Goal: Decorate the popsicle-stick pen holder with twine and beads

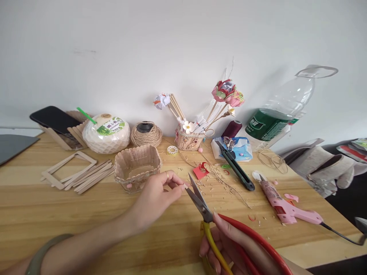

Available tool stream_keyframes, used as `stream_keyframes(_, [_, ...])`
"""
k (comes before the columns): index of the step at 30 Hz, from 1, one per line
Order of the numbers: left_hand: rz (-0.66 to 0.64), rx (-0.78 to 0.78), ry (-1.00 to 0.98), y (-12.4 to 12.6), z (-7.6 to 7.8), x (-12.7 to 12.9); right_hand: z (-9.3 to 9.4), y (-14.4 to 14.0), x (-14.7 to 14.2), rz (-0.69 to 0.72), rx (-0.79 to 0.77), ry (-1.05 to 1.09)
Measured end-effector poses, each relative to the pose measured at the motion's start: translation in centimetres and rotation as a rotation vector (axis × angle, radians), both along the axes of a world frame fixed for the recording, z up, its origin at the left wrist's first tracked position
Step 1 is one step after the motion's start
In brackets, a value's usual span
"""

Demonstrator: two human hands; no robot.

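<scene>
My right hand (229, 236) grips a pair of scissors (204, 209) with one red and one yellow handle, the blades parted and pointing up and left. My left hand (157, 196), a ring on one finger, is pinched at the fingertips beside the blade tips. A tiny pale piece shows between those fingers, too small to name. Just behind my left hand stands a small basket (137, 170) made of wooden craft sticks, with a scalloped rim and a pink bead low on its front. Wood slivers and a red paper scrap (200, 171) lie beyond the scissors.
A pink glue gun (286, 206) and a box cutter (236, 168) lie at right. Loose craft sticks (91, 176), a coconut (106, 135) and a twine ball (146, 135) are at left. A decorated flower holder (189, 141) and a tilted bottle (272, 120) stand along the wall.
</scene>
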State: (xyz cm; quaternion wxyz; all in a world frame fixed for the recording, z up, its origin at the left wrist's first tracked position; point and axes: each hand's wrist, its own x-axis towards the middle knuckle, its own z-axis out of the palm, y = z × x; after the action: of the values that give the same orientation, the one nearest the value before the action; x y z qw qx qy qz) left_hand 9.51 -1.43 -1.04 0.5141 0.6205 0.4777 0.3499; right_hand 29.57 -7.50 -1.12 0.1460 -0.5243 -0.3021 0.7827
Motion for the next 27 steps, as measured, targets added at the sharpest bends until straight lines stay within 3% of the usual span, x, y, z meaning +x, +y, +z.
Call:
stream_keyframes(6, [0.136, -0.067, -0.076, 0.1, 0.5, -0.4, 0.1, 0.1, 0.8, -0.044, 0.189, 0.062])
stream_keyframes(11, [0.211, -0.093, -0.153, 0.0, 1.0, -0.5, 1.0, -0.4, 0.6, 0.015, 0.447, -0.097])
stream_keyframes(18, [0.170, -0.156, -0.201, -0.3, 1.2, -0.3, 0.8, 0.3, -1.1, 0.249, 0.611, -0.243])
stream_keyframes(27, [0.128, -0.136, -0.223, -0.6, 1.5, -0.4, 1.2, 0.6, -2.0, 0.255, 0.672, -0.346])
